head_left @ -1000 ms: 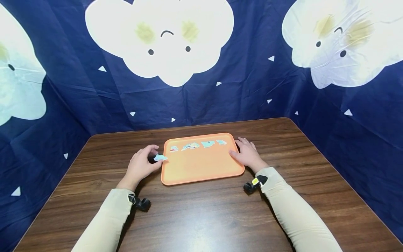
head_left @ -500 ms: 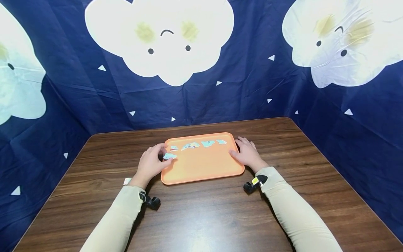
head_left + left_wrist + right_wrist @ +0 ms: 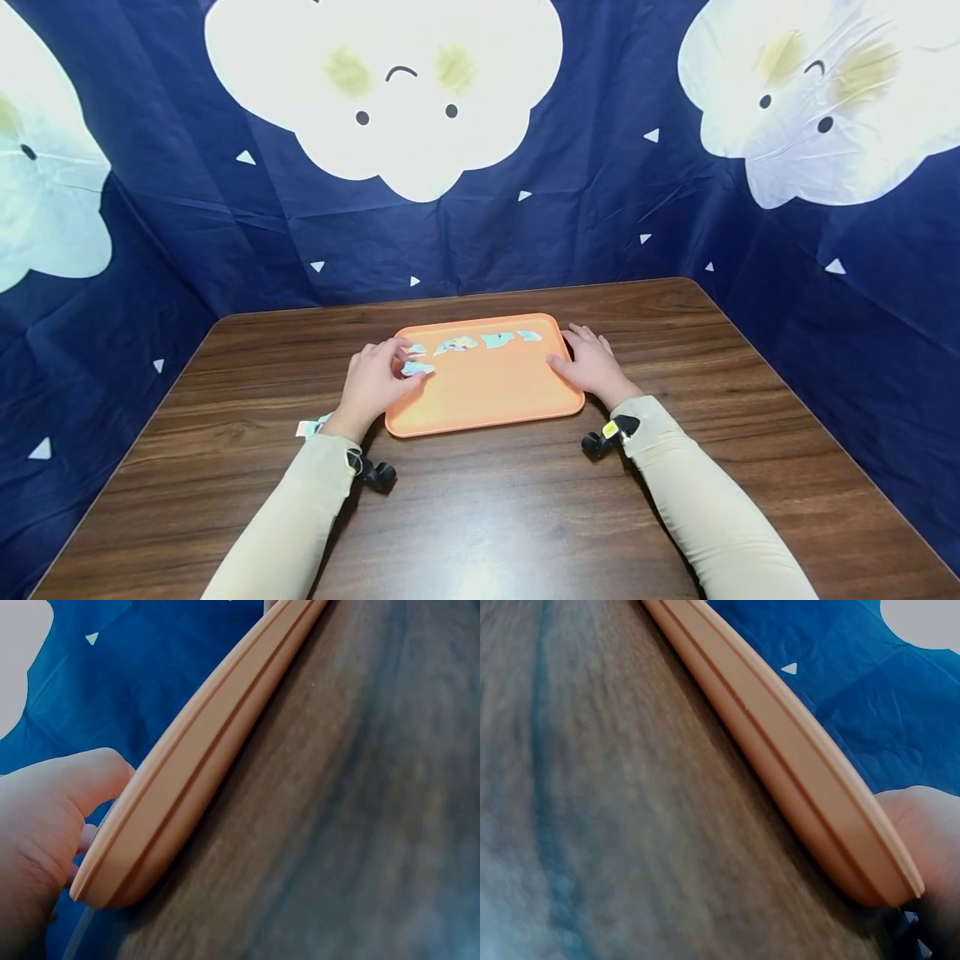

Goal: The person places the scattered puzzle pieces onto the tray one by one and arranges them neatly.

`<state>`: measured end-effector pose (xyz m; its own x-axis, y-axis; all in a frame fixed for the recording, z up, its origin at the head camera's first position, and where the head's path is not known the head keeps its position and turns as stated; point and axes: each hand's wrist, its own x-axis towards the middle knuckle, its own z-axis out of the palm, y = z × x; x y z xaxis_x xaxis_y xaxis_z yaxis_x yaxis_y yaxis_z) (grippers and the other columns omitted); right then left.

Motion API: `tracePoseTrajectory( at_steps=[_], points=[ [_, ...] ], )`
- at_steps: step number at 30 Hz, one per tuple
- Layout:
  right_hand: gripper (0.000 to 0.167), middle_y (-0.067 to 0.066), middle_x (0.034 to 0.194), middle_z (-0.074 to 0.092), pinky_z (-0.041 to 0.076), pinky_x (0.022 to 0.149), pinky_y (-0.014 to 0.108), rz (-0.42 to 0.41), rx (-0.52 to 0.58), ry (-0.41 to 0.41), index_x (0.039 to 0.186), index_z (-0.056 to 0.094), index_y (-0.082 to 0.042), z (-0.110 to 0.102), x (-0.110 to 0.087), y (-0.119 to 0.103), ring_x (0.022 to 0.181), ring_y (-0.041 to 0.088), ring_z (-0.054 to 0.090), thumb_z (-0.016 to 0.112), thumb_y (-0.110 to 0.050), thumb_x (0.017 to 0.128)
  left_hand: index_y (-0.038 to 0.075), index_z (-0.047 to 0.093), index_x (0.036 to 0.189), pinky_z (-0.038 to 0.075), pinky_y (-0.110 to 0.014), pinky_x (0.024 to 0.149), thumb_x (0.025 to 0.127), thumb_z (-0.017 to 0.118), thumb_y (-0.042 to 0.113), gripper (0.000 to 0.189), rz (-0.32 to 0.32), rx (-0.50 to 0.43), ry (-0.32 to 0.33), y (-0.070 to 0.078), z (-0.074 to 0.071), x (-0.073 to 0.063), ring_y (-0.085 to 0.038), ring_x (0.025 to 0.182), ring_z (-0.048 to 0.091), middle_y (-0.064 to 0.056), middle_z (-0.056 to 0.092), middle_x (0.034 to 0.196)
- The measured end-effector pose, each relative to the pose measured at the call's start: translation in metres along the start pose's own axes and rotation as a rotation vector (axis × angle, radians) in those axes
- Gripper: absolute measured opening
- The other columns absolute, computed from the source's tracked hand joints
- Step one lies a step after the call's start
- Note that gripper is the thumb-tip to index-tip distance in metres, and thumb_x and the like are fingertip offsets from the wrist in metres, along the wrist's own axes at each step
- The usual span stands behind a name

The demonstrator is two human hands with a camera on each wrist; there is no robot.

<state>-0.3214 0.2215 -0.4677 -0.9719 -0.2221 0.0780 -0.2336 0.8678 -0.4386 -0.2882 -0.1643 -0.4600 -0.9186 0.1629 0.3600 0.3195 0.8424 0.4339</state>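
In the head view my left hand [image 3: 372, 385] is over the left side of an orange tray [image 3: 480, 392]. Its thumb and fingers pinch a light blue, irregular picture scrap [image 3: 417, 367], which looks like torn paper. Along the tray's far side lie more scraps in a row: a multicoloured one [image 3: 456, 345], a pale blue one [image 3: 497, 340] and a small one [image 3: 528, 336]. Another red-marked scrap [image 3: 416, 351] is partly behind my left fingers. My right hand [image 3: 594, 367] holds the tray's right edge, thumb over the rim. Both wrist views show mostly the tray's outer wall [image 3: 187, 761].
The tray lies on a brown wood-grain table [image 3: 480, 500]. Beside my left wrist, another pale scrap [image 3: 309, 427] lies on the table, partly covered by the wrist. A dark blue curtain [image 3: 480, 242] with white clouds stands behind the table.
My left hand has moved right with the scrap, from the tray's left rim to over the tray. The scrap beside the left wrist has come into view. My right hand has stayed in place.
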Motion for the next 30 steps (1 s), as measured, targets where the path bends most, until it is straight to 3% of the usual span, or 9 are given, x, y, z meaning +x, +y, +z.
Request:
tracePoseTrajectory(
  at_steps=[7,19,30],
  points=[
    [0.072,0.025,0.158,0.034,0.011,0.119,0.062,-0.004,-0.002,-0.003,0.149,0.044,0.003,-0.0017,-0.0015,-0.0020,0.149,0.044,0.022,0.056,-0.046,0.097,0.016,0.062,0.120,0.033,-0.053,0.099,0.079,0.082,0.044,0.053,0.002,0.020,-0.038,0.0018,0.0045,0.0034,-0.027,0.095,0.052,0.003,0.066,0.085],
    [0.071,0.025,0.157,0.036,0.012,0.118,0.063,-0.011,0.008,0.016,0.148,0.045,0.003,-0.0011,-0.0024,-0.0028,0.149,0.045,0.023,0.059,-0.043,0.096,0.017,0.066,0.118,0.029,-0.052,0.098,0.080,0.080,0.048,0.051,-0.012,0.030,-0.111,0.0059,0.0088,0.0074,-0.026,0.099,0.047,0.006,0.057,0.081],
    [0.071,0.025,0.157,0.035,0.013,0.118,0.063,-0.006,0.005,0.013,0.149,0.045,0.003,-0.0014,-0.0029,-0.0033,0.149,0.045,0.023,0.058,-0.043,0.096,0.017,0.066,0.117,0.029,-0.052,0.100,0.081,0.080,0.052,0.052,-0.015,0.071,-0.116,0.0074,0.0069,0.0069,-0.026,0.101,0.049,0.006,0.059,0.085]
  ],
)
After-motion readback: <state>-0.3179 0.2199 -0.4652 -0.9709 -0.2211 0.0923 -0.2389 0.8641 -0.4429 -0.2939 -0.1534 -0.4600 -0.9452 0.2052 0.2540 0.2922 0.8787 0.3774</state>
